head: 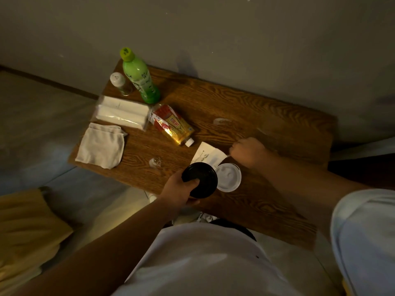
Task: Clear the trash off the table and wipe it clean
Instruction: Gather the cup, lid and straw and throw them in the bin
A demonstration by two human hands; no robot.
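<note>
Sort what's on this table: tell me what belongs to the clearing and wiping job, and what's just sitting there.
For the job:
black container, held in the left hand
white lid
paper slip, by the closed right hand
tipped-over yellow bottle
folded cloth, likely for wiping

Probably just sitting there:
green bottle
shaker
tissue pack

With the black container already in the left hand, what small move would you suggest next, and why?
Probably lift the white paper slip with the right hand, which is closed at its edge, then take the white lid beside it; the left hand already holds the black container.
</note>
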